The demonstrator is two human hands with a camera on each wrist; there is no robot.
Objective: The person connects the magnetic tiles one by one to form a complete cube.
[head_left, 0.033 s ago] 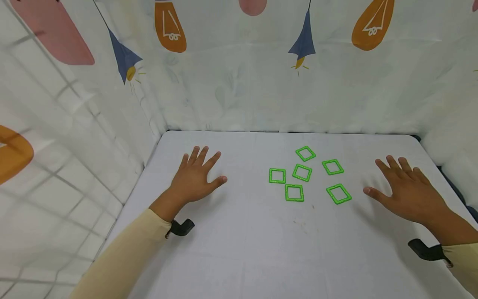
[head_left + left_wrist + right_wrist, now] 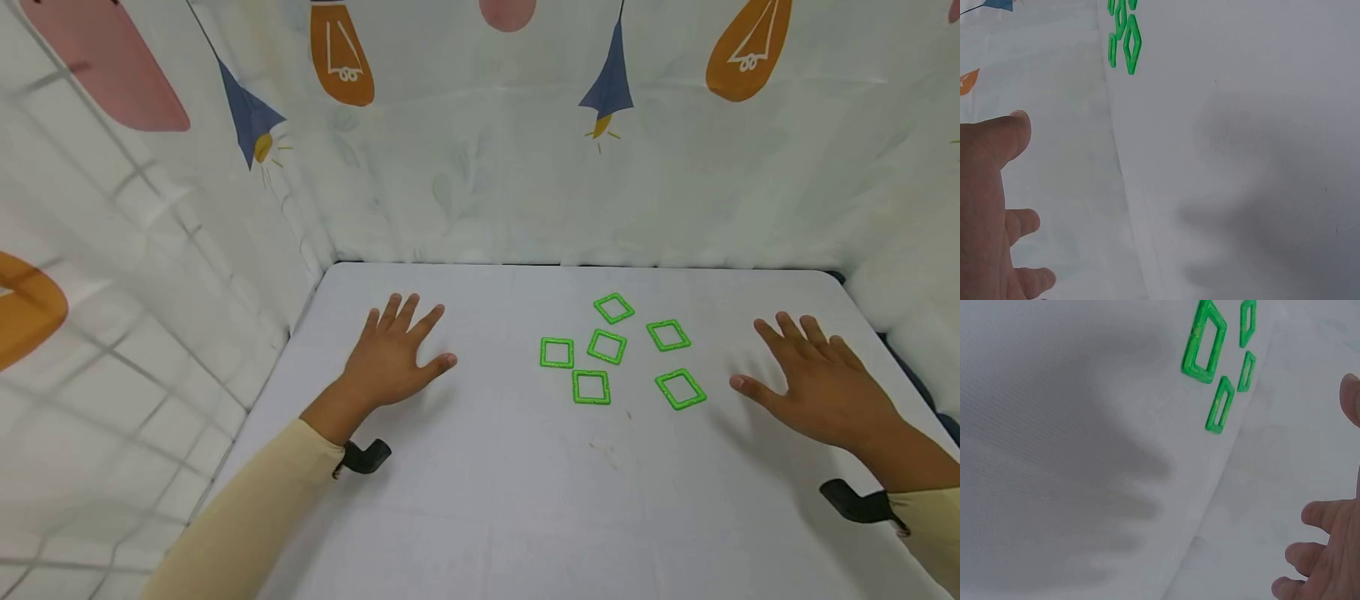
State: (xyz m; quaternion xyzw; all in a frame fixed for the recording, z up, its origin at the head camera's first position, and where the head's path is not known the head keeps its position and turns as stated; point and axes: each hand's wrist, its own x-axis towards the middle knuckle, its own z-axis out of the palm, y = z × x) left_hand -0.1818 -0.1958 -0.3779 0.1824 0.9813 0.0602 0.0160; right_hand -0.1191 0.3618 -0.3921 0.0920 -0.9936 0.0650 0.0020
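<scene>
Several green square frames lie flat and apart on the white table (image 2: 480,500), right of its middle. The leftmost green square frame (image 2: 557,364) is the one closest to my left hand (image 2: 386,362). That hand hovers over the table's left part, fingers spread, holding nothing. My right hand (image 2: 832,392) hovers over the right part, fingers also spread and holding nothing; the near right green square frame (image 2: 681,389) is closest to it. Both wrist views show the hands raised, their shadows on the cloth. In the right wrist view a green square frame (image 2: 1205,344) appears largest.
A white curtain (image 2: 480,183) with printed lamps and bulbs hangs behind the table. Another white curtain (image 2: 135,292) with grid-like shadows runs along the left side. Small brownish marks (image 2: 603,452) show on the cloth below the frames.
</scene>
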